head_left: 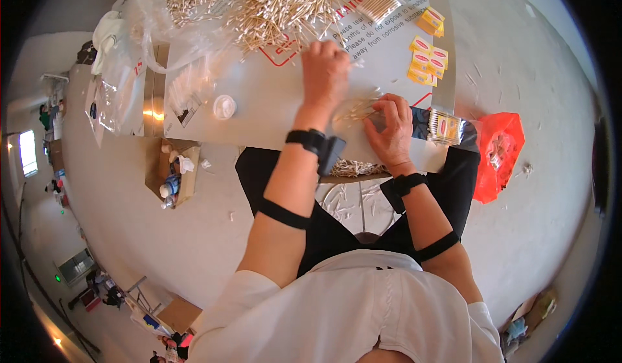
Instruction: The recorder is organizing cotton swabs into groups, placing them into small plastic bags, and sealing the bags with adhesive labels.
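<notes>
One big swab heap (285,10) lies beyond a curled left hand (326,73) and bent right hand (391,130), grips unclear; nearer loose swabs (354,111) point roughly sideways.

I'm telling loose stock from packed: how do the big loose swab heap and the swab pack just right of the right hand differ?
The heap is far larger than the pack. Sticks in the heap point every way; those in the pack line up side by side. The heap lies unwrapped, while the pack has clear wrapping and a yellow label. Both contain pale-stemmed swabs.
</notes>
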The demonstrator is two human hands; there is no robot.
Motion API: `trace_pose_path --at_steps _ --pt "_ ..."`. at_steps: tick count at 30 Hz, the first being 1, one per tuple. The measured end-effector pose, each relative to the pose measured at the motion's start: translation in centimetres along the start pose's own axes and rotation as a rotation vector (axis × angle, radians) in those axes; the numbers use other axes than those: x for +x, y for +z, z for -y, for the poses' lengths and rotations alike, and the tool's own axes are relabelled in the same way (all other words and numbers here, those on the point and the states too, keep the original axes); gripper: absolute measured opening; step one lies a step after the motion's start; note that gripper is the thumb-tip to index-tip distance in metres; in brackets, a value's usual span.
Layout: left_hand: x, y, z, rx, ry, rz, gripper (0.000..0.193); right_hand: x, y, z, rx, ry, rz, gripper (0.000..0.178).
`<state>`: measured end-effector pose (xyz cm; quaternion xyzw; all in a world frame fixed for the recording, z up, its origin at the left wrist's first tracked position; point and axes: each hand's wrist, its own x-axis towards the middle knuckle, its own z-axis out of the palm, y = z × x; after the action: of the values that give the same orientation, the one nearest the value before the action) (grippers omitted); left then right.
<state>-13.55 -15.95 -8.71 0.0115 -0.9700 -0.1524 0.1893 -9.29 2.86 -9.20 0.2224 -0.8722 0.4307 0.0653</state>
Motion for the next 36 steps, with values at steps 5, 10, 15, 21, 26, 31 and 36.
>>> trace_pose_path --at_steps 5,10,15,21,26,31,36 --pt "-3.4 -0.9 -3.8 -0.223 -0.042 -0.009 0.015 -0.1 -0.3 -0.5 -0.023 0.012 0.003 0.031" --pt "-1.5 -1.5 1.8 -0.036 -0.369 -0.249 0.027 0.1 -0.4 0.1 -0.016 0.011 0.015 0.03" --pt "1.6 -1.5 3.4 0.288 -0.477 -0.126 0.03 0.0 -0.3 0.1 0.015 0.011 0.016 0.029" --pt "0.7 -0.8 2.9 0.263 -0.52 0.006 0.016 0.0 -0.5 0.1 0.011 -0.002 0.018 0.028" --pt "-1.1 -1.2 2.1 -0.263 -0.356 0.159 0.005 0.1 -0.5 -0.1 0.0 -0.009 0.004 0.027" --pt "-1.3 -1.6 3.1 -0.302 -0.309 -0.026 0.009 0.2 -0.3 0.2 0.002 -0.019 0.002 0.027" --pt "-2.4 -2.7 4.5 -0.385 -0.49 -0.006 0.012 0.2 -0.4 0.1 -0.012 -0.012 -0.001 0.027"
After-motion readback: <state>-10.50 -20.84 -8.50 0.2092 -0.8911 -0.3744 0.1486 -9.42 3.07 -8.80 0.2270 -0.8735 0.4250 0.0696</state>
